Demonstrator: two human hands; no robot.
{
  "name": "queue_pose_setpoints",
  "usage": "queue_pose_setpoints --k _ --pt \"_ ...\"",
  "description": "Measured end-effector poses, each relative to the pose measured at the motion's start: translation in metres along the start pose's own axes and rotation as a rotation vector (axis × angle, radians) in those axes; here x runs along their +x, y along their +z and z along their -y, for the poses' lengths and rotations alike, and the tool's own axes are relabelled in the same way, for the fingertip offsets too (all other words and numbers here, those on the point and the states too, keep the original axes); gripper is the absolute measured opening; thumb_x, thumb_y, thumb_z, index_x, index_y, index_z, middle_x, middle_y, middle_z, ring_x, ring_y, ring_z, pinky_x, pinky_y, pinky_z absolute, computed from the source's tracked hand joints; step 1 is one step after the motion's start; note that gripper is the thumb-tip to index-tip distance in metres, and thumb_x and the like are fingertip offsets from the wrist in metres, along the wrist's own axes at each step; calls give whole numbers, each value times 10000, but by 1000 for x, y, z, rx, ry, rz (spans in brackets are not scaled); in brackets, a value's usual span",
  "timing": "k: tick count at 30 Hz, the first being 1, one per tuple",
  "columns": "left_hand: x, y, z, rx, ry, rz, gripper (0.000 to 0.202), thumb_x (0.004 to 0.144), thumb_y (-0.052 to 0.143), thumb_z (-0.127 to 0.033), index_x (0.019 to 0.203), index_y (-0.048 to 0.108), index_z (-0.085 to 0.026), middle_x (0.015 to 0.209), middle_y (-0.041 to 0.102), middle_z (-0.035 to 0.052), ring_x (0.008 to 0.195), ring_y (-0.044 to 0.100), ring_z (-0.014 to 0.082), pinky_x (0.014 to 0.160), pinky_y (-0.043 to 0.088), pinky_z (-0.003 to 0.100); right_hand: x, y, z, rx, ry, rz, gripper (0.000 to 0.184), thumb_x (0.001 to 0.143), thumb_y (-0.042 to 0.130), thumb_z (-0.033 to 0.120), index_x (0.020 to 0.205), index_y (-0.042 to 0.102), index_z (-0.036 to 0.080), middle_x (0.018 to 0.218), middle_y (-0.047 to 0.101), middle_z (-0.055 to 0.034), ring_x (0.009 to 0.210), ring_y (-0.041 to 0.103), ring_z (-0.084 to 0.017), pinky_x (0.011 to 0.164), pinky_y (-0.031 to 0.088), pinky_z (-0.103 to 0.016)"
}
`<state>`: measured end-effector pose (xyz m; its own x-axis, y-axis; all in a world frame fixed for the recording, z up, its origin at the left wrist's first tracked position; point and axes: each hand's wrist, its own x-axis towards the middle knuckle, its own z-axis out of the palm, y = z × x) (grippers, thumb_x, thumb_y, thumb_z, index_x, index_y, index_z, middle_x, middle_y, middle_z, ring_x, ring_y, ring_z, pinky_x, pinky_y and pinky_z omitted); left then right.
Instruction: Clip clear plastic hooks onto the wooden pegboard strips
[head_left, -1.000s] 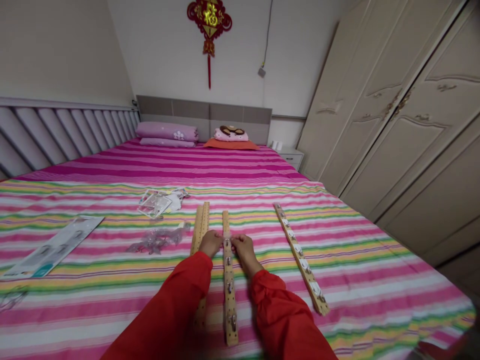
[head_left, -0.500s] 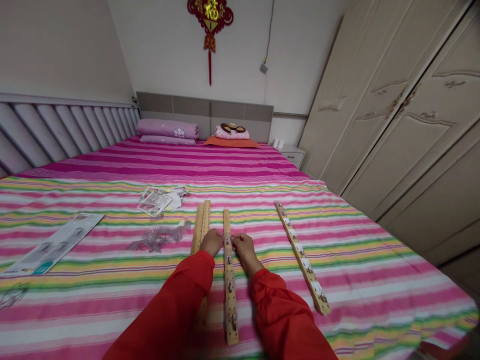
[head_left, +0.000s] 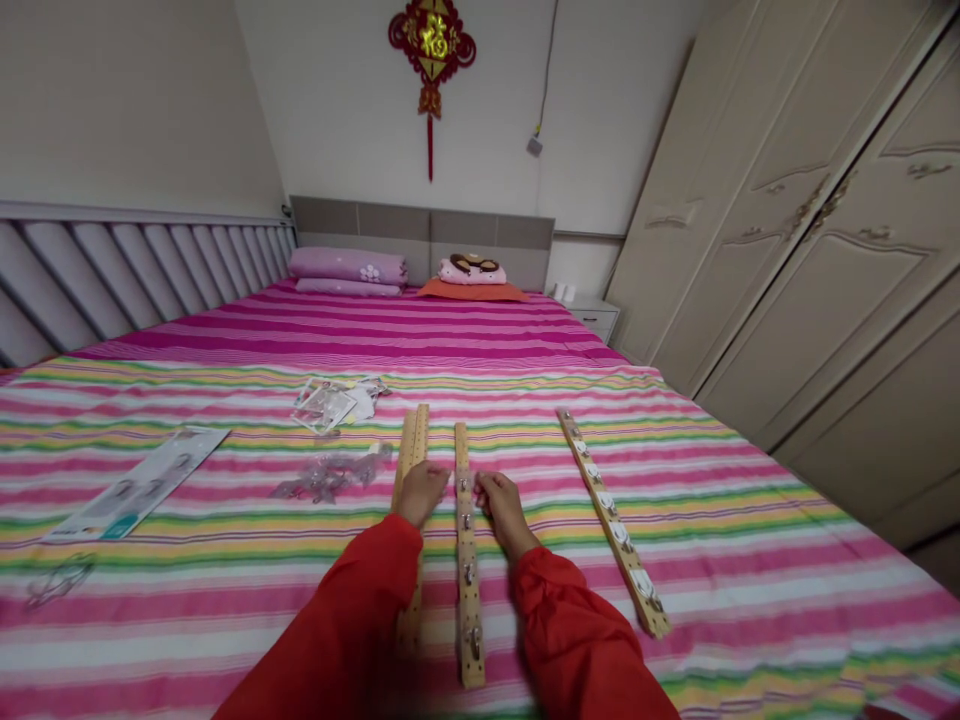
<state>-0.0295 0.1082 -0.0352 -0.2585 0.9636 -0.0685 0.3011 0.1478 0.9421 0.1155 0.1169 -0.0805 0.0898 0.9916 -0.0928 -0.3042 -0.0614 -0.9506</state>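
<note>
A narrow wooden strip point(head_left: 468, 590) with several metal hooks lies lengthwise between my hands. My left hand point(head_left: 422, 492) is just left of it, over the bare wooden strips point(head_left: 409, 445), with its fingers pressed together. On the other side, my right hand point(head_left: 501, 505) is curled in a pinch beside the upper hook point(head_left: 463, 484). Both sets of fingertips are a little apart from the hooked strip. Whether either pinch holds something small cannot be made out.
To the right lies another wooden strip point(head_left: 609, 520) with hooks and white pieces. On the left are a plastic bag of hooks point(head_left: 330, 476), torn packaging point(head_left: 326, 405), a long printed card point(head_left: 142, 485) and a clear wrapper point(head_left: 61, 580). Everything rests on a striped bedsheet point(head_left: 247, 620).
Both hands have drawn slightly away from the upper hook on the middle strip, to either side. The right fingers have curled in more. The camera view has shifted a little.
</note>
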Motion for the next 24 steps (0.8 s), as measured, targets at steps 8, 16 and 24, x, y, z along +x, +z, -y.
queue_pose_setpoints --k 8,16,24 --pt "-15 -85 31 14 -57 -496 191 655 574 -319 783 563 -177 754 624 29 777 585 208 806 455 361 -3 -5 -3 65 -21 22 264 638 687 409 626 591 164 506 557 36 373 393 -59 365 249 -195" --pt "1 -93 32 -18 -108 -452 100 600 629 -210 535 554 -199 506 536 -2 618 539 208 734 429 356 -8 -7 -3 70 -39 13 292 623 704 427 600 590 159 481 556 34 356 372 -52 360 242 -197" --pt "-17 -97 38 -363 -218 -330 107 693 629 -239 639 591 -155 561 585 -11 491 516 100 452 366 206 -26 -12 4 116 4 6 312 591 725 428 674 617 148 528 584 27 352 384 -51 350 229 -193"
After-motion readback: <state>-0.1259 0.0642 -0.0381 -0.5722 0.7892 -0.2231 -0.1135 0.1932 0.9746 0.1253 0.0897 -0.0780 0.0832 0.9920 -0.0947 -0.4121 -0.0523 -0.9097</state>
